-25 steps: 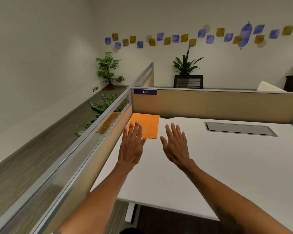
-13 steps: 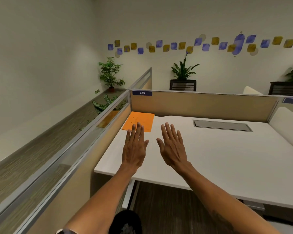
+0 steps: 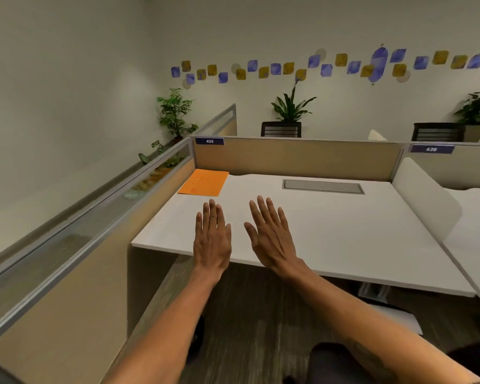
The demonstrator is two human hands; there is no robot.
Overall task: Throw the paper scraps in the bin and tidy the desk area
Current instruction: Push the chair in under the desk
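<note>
A flat orange sheet point(image 3: 204, 182) lies in the far left corner of the white desk point(image 3: 344, 225), against the partitions. My left hand point(image 3: 211, 239) is stretched out flat, palm down, over the desk's front edge, fingers apart and holding nothing. My right hand point(image 3: 270, 236) is beside it, also flat and empty. Both hands are well short of the orange sheet. No paper scraps and no bin are in view.
Beige partitions point(image 3: 297, 157) labelled 435 wall the desk at the back and left. A grey cable hatch point(image 3: 323, 187) sits in the desk top. A white divider point(image 3: 424, 198) separates the neighbouring desk on the right. Potted plants point(image 3: 291, 106) stand behind.
The view has backed away from the desk: the orange sheet lies farther from my hands, and the desk's front edge and the floor under it have come into sight. Both hands stay flat and empty.
</note>
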